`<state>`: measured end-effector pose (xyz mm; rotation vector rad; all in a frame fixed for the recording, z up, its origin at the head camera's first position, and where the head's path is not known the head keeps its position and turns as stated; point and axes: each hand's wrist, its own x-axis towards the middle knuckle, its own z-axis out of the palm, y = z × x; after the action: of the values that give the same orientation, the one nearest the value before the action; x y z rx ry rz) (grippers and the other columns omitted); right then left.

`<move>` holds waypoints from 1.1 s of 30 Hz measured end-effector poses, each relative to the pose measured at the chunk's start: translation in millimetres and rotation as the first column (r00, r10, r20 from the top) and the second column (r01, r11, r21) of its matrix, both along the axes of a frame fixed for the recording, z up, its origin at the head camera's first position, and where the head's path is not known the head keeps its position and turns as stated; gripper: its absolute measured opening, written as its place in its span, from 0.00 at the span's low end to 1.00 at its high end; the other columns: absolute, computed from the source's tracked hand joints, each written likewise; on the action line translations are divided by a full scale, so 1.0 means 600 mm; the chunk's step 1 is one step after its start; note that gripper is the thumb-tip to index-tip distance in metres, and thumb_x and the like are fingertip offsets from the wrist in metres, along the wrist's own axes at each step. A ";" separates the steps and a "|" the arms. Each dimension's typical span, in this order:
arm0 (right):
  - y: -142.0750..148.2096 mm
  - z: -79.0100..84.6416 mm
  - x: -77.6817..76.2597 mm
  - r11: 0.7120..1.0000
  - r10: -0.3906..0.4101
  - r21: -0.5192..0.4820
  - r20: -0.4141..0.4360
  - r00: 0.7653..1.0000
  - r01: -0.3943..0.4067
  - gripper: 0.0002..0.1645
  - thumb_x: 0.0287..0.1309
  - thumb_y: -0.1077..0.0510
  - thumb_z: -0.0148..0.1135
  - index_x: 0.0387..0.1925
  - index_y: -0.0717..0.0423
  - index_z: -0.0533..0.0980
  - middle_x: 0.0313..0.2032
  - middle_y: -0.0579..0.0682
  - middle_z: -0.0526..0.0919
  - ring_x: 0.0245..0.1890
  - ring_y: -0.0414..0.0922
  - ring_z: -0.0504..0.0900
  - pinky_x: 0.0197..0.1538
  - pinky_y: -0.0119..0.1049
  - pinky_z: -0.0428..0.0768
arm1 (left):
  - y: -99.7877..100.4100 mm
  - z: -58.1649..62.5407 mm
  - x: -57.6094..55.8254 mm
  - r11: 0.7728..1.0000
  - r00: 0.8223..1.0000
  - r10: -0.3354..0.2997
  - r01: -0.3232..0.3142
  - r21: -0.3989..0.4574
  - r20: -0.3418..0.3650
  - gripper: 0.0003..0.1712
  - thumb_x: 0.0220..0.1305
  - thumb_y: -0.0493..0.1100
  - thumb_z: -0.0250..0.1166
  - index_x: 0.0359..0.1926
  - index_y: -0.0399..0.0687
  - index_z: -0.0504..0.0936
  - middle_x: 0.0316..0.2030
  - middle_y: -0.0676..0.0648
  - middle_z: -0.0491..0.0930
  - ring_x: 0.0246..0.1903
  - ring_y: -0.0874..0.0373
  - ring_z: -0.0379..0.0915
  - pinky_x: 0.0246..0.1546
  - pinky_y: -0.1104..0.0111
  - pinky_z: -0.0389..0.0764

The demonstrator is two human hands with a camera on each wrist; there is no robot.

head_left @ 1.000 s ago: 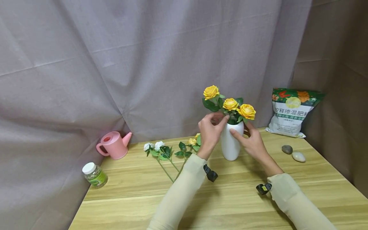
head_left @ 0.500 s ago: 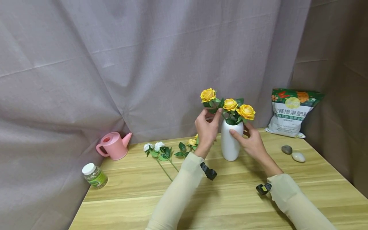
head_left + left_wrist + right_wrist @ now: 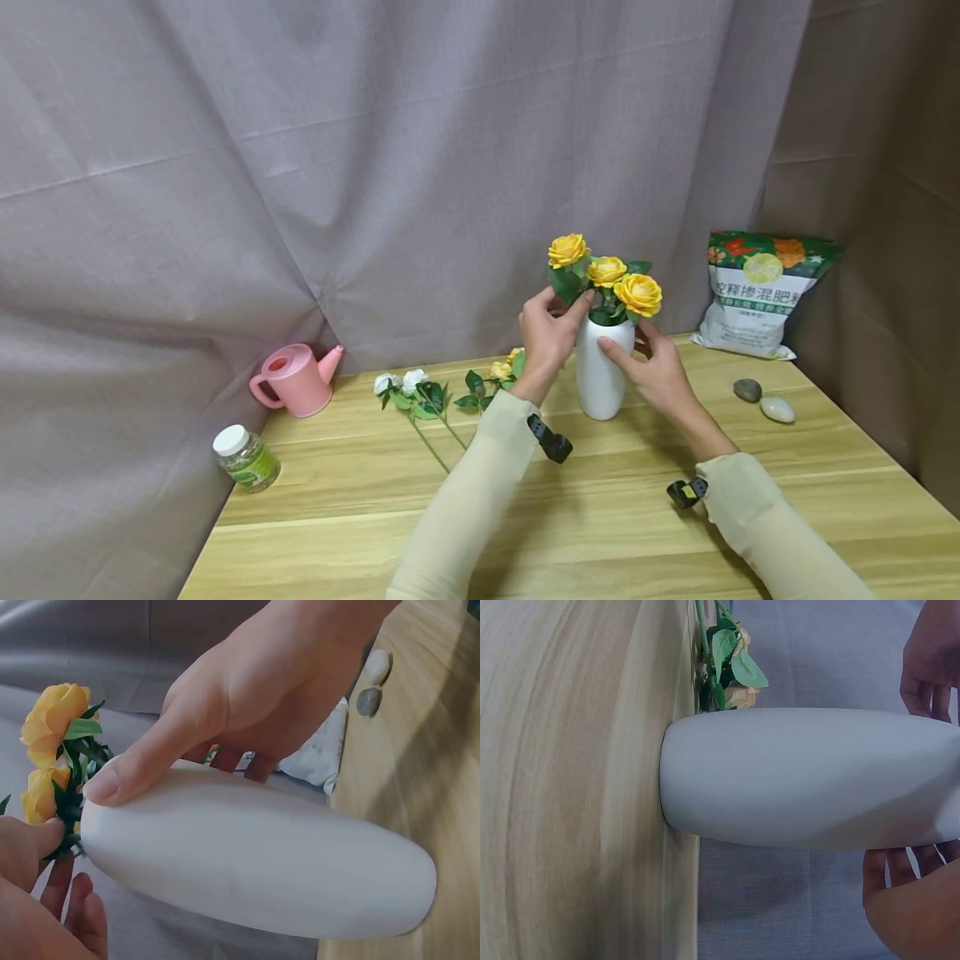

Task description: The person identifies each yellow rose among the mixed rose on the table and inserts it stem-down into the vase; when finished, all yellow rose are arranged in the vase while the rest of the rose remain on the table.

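Note:
A white vase (image 3: 602, 375) stands upright on the wooden table, with yellow roses (image 3: 638, 294) and green leaves rising from its mouth. My right hand (image 3: 656, 371) grips the vase near the top, thumb on the front and fingers around the far side. At the left of the mouth, my left hand (image 3: 551, 335) pinches the stem of the leftmost yellow rose (image 3: 567, 250) among its leaves. The left wrist view shows that thumb and fingers (image 3: 51, 836) close beside the vase rim. The stem ends inside the vase are hidden.
White roses (image 3: 414, 382) and other yellow roses (image 3: 500, 370) lie on the table (image 3: 600, 517) left of the vase. Further left are a pink watering can (image 3: 302, 382) and a lidded jar (image 3: 253, 463). A fertilizer bag (image 3: 757, 300) and two stones (image 3: 778, 409) are at the right.
My left hand moved left and slightly up with the leftmost rose, then back right towards the vase mouth. The flowers shifted a little. My right hand stayed on the vase.

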<state>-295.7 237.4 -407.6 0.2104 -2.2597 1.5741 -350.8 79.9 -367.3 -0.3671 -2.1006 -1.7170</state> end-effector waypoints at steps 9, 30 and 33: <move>0.001 -0.001 -0.002 1.000 0.013 0.003 -0.007 1.000 -0.013 0.44 0.66 0.46 0.65 0.76 0.55 0.59 0.73 0.58 0.66 0.67 0.58 0.70 0.66 0.59 0.72 | 0.001 -0.001 -0.001 0.989 0.999 -0.035 0.038 -0.146 0.022 0.12 0.57 0.58 0.75 0.38 0.59 0.90 0.27 0.57 0.86 0.28 0.71 0.78 0.29 0.76 0.78; 0.020 -0.047 -0.039 1.000 0.007 0.026 -0.080 0.997 -0.005 0.41 0.65 0.43 0.66 0.75 0.36 0.60 0.70 0.50 0.69 0.65 0.53 0.73 0.66 0.57 0.73 | 0.018 0.011 -0.007 0.994 0.971 -0.020 0.044 -0.095 0.239 0.06 0.60 0.51 0.74 0.39 0.61 0.89 0.30 0.60 0.84 0.33 0.67 0.79 0.32 0.73 0.81; 0.020 -0.046 -0.038 1.000 0.003 0.030 -0.090 0.996 -0.001 0.40 0.64 0.43 0.66 0.74 0.37 0.62 0.69 0.50 0.71 0.66 0.52 0.72 0.67 0.57 0.71 | 0.024 0.013 -0.007 0.993 0.966 -0.003 0.032 -0.110 0.257 0.05 0.61 0.46 0.72 0.39 0.61 0.90 0.30 0.60 0.85 0.33 0.68 0.79 0.32 0.73 0.81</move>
<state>-318.6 249.5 -435.4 0.2859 -2.2154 1.5021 -355.3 94.4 -359.6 -0.2045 -2.3923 -1.7389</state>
